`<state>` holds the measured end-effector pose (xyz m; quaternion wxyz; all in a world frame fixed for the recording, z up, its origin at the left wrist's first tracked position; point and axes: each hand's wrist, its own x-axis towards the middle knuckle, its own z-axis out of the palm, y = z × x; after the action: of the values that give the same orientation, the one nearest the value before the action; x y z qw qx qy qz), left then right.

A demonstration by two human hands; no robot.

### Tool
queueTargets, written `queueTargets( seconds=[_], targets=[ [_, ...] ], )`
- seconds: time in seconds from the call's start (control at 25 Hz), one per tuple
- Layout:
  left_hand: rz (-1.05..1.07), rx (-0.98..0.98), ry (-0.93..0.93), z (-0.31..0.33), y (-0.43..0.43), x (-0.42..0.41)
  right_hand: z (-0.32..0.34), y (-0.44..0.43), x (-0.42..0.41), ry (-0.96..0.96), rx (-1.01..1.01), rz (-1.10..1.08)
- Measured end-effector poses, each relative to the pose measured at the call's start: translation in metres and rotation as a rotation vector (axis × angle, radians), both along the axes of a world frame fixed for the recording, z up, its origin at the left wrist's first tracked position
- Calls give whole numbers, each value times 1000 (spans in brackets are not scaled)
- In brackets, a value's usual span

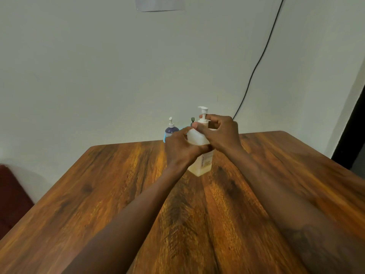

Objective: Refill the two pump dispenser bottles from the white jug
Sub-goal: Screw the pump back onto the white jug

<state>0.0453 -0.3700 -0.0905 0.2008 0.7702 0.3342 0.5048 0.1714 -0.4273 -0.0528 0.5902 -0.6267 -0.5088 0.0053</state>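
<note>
A square white pump bottle [201,163] stands upright on the wooden table [118,194], a little past its middle. My left hand [178,148] is wrapped around the bottle's body. My right hand [219,132] is closed on the collar of its white pump head [203,112]. Behind it, near the table's far edge, a dark blue pump bottle [170,130] with a white pump is partly hidden by my left hand. A dark pump tip [192,120] shows just behind the white bottle. I see no white jug.
A pale wall rises right behind the table's far edge. A black cable [262,54] runs down the wall toward the table's back. A dark red seat [11,196] sits at the lower left, off the table.
</note>
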Motion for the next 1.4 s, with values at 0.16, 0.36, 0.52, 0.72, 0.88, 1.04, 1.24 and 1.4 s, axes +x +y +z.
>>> queueTargets(
  seconds=[0.16, 0.36, 0.52, 0.72, 0.88, 1.04, 1.24, 1.4],
  targets=[
    [-159, -113, -12, 7, 6, 14, 17, 3, 21, 11, -23, -49],
    [-581, -672, -121, 2, 41, 11, 23, 2, 58, 254, -151, 279],
    [-897, -862, -62, 0, 51, 6, 18, -3, 68, 525, -150, 793],
    [-786, -761, 67, 3, 49, 13, 15, -1, 75, 464, -200, 798],
    [-324, -477, 71, -4, 39, 28, 15, 1, 67, 305, -212, 571],
    [-406, -470, 15, -1, 30, 37, 17, 8, 57, 373, -24, 430],
    [-803, -831, -128, 2, 41, 30, 16, 9, 61, 401, -19, 482],
    [-661, -753, -113, 0, 42, 40, 13, 14, 66, 309, -14, 323]
  ],
)
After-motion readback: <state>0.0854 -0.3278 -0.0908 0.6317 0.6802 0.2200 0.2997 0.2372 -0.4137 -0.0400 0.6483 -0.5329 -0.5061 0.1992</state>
